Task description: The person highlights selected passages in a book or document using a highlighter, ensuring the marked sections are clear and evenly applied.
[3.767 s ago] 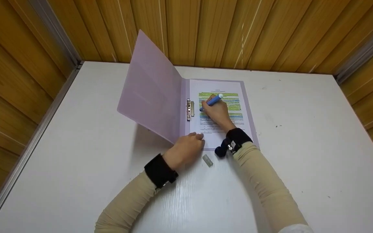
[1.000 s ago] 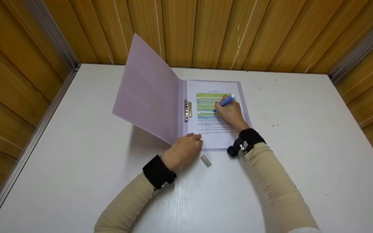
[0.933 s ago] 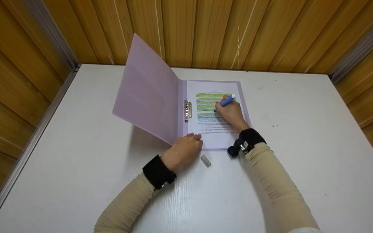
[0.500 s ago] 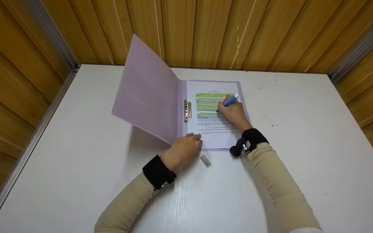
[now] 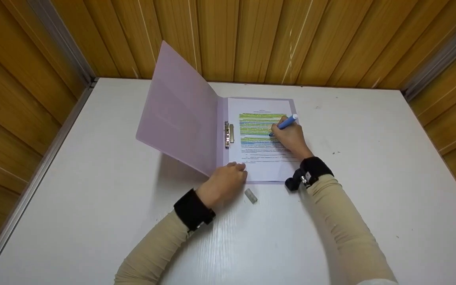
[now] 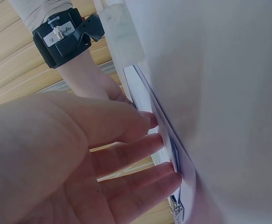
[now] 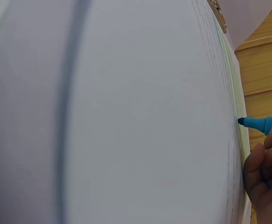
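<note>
A lilac folder [image 5: 180,111] lies open on the white table [image 5: 93,190], its cover standing up to the left. A printed sheet [image 5: 261,166] with green and blue highlighted lines is clipped inside. My right hand [image 5: 289,138] grips a blue highlighter [image 5: 285,124], tip down on the right part of the text; the tip [image 7: 242,122] shows in the right wrist view, just off the sheet [image 7: 150,116]. My left hand [image 5: 226,184] rests with straight fingers [image 6: 140,149] pressing the lower left edge of the sheet [image 6: 147,100].
A small grey cap [image 5: 251,195] lies on the table just below the folder, between my two wrists. A metal clip [image 5: 228,134] sits at the folder's spine. Wooden panel walls [image 5: 251,35] enclose the table on the back and both sides.
My right hand has slid the highlighter rightward along the text lines, from the sheet's left side to its right part. The left hand has stayed put.
</note>
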